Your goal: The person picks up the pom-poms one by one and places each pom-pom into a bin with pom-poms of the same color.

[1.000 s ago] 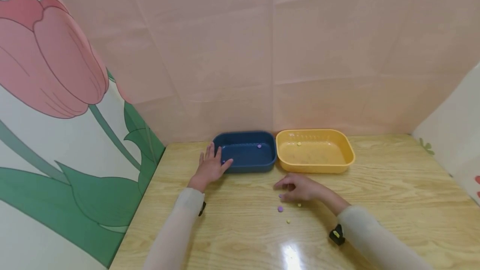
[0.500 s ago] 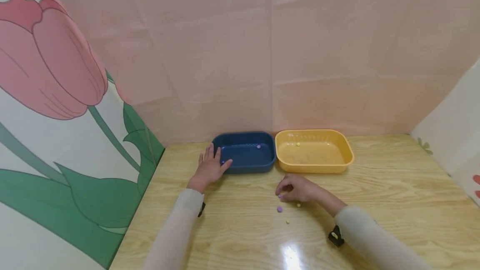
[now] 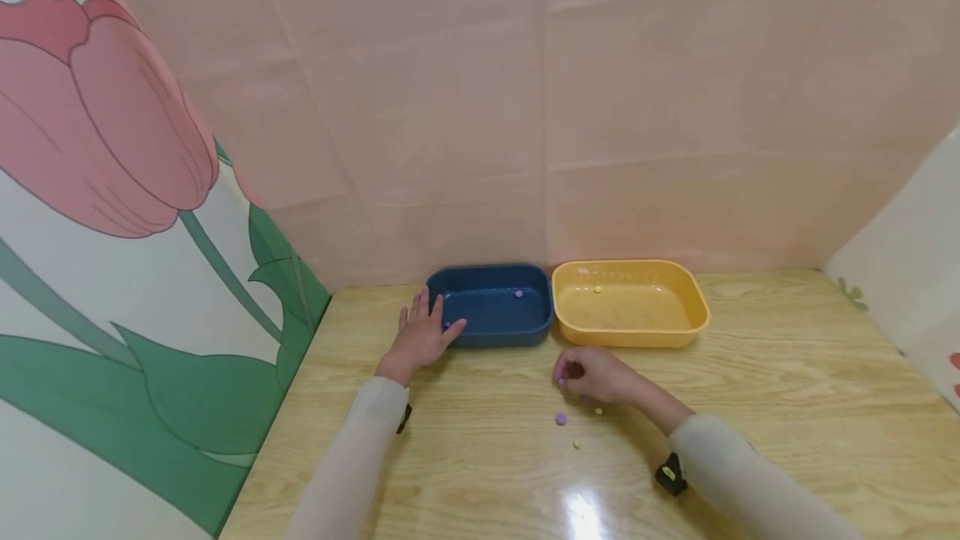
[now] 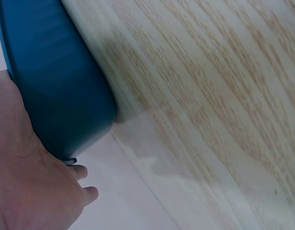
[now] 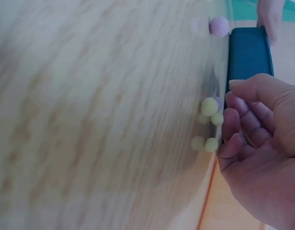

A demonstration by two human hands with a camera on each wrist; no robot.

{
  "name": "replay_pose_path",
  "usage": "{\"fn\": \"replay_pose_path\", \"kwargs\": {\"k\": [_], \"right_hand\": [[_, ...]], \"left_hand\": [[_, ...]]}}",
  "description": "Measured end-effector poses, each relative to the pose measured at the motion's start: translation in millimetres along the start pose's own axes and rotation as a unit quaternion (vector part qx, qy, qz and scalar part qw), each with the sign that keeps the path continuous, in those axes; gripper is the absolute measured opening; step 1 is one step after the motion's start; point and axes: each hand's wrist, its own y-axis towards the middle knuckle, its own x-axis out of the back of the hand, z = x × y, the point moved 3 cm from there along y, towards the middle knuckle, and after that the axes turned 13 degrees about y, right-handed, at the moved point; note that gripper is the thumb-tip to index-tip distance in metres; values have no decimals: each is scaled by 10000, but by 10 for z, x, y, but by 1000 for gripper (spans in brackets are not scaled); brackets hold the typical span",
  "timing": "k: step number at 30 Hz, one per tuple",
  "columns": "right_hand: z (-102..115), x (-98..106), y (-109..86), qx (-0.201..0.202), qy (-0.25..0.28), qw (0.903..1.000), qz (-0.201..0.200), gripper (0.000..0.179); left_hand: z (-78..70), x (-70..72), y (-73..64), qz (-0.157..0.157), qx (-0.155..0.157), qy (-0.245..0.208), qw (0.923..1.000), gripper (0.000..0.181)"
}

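My left hand [image 3: 420,338] lies with spread, straight fingers over the left rim of the blue basin [image 3: 491,338]. In the left wrist view, the back of that hand [image 4: 35,177] lies along the basin's edge. My right hand [image 3: 596,375] is low over the table in front of the yellow basin [image 3: 630,338], pinching a small purple pom-pom [image 3: 561,381] between thumb and index finger. Beside it on the table are a larger purple pom-pom [image 3: 561,419] and small yellow pom-poms [image 3: 577,444]. Another purple pom-pom [image 3: 585,399] shows partly under the hand.
One purple pom-pom [image 3: 518,294] lies inside the blue basin near its right end, and a yellow pom-pom [image 3: 597,289] inside the yellow basin. The two basins stand side by side against the pink wall covering [image 3: 450,148]. A flower-painted wall [image 3: 112,290] borders the left.
My right thumb and index finger have closed together on a small purple pom-pom and risen slightly from the table. The left hand has stayed on the blue basin.
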Motion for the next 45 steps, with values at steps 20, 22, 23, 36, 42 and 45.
{"fn": "replay_pose_path", "kwargs": {"k": [20,22,23,36,42,45], "right_hand": [[148,106,3,246,351,9974,-585,7],[163,111,4,234,387,9972,-591,8],[172,114,5,225,409,9971,-605,8],[277,161,61,130,450,9956,-808,7],[314,177,85,63,530,9946,-890,7],[349,192,103,127,599,9937,-941,6]], "left_hand": [[-7,3,-18,-25,-4,-5,10000,88],[-7,4,-22,-47,-12,-52,10000,87],[-6,4,-23,-62,-20,-82,9999,87],[12,-49,15,-9,-18,-80,10000,88],[-10,-5,-21,-46,-21,-72,10000,87],[-17,10,-24,-76,-23,-90,9999,87]]}}
